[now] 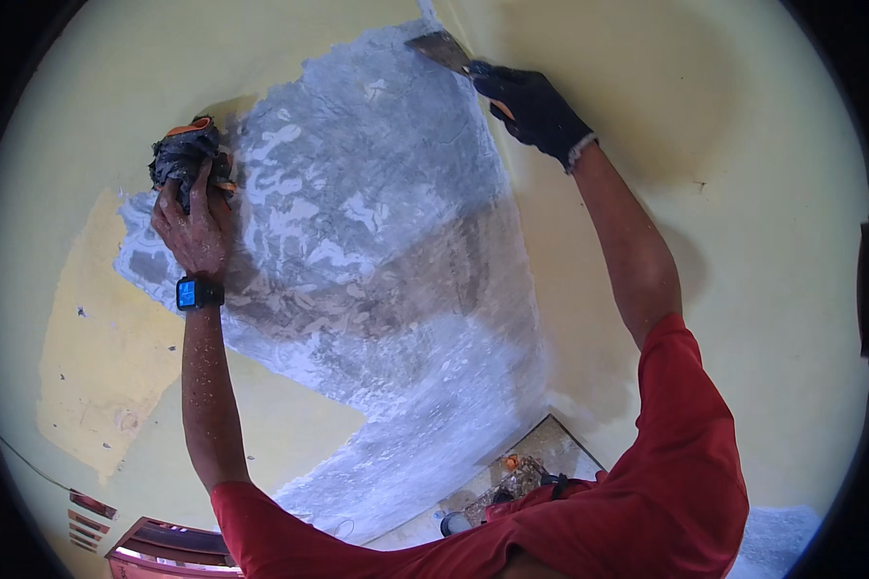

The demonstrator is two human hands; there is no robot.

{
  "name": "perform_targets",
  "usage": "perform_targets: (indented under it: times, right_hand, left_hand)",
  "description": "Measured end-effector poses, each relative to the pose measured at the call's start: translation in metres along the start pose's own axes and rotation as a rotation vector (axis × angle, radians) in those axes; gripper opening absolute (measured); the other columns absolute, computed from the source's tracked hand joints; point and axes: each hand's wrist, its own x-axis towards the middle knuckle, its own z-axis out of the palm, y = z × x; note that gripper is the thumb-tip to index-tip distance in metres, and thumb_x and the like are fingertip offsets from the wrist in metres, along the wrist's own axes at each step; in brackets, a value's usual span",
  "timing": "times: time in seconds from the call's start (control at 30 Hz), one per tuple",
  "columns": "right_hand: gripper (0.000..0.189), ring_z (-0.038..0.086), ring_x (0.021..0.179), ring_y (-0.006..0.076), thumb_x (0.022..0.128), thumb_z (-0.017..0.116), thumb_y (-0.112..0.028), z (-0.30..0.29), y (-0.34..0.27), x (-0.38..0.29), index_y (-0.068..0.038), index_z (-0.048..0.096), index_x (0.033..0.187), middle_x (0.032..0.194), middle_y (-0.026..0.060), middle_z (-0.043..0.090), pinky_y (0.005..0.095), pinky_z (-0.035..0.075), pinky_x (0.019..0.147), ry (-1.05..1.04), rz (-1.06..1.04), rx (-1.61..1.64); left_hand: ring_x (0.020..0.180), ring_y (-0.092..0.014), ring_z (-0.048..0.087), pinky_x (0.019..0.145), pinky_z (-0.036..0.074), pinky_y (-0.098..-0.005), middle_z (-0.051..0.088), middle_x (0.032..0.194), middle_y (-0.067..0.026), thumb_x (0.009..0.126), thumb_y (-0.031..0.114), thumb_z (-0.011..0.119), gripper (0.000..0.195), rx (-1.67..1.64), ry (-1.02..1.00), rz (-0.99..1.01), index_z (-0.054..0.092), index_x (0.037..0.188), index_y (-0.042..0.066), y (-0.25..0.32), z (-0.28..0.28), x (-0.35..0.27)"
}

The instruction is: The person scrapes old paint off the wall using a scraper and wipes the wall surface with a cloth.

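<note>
My right hand (532, 108), in a dark knit glove, grips a putty knife (440, 52) by its orange-brown handle. The broad metal blade lies against the upper edge of a bare grey plaster patch (376, 145), near the wall corner. My left hand (192, 224), ungloved and speckled with dust, holds a bunched dark cloth (185, 155) with orange parts against the wall at the patch's left side. A smartwatch (199, 292) is on my left wrist. Whitish swirls of residue mark the grey surface between my hands.
Pale yellow painted wall (753, 145) surrounds the patch, with a deeper yellow area (108, 326) at the left. Debris (521, 478) lies on the floor in the corner below me. Lower left are small vent slots (87, 525) and a reddish-brown frame (174, 539).
</note>
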Motion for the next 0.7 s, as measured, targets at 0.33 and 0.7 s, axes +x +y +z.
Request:
perform_targets:
  times: [0.33,0.7]
  right_hand:
    - [0.032,0.066,0.093,0.0264,0.087,0.062,-0.007,0.003,-0.021,-0.003,-0.011,0.060,0.119,0.112,0.0111,0.065,0.0346,0.053,0.078,-0.056,0.221,-0.218]
    - [0.020,0.042,0.053,0.0026,0.091,0.063,-0.025,0.012,0.075,-0.088,-0.010,0.067,0.105,0.067,-0.0074,0.053,0.0224,0.034,0.046,0.070,0.180,0.187]
  left_hand:
    - [0.110,-0.035,0.046,0.096,0.036,-0.0473,0.049,0.120,-0.0170,0.084,0.016,0.062,0.040,0.016,0.023,0.001,0.062,0.122,0.027,0.000,-0.004,0.000]
    - [0.112,-0.036,0.045,0.097,0.035,-0.0473,0.048,0.122,-0.0177,0.083,0.017,0.062,0.043,0.012,0.036,0.019,0.061,0.124,0.026,-0.002,-0.001,0.001]
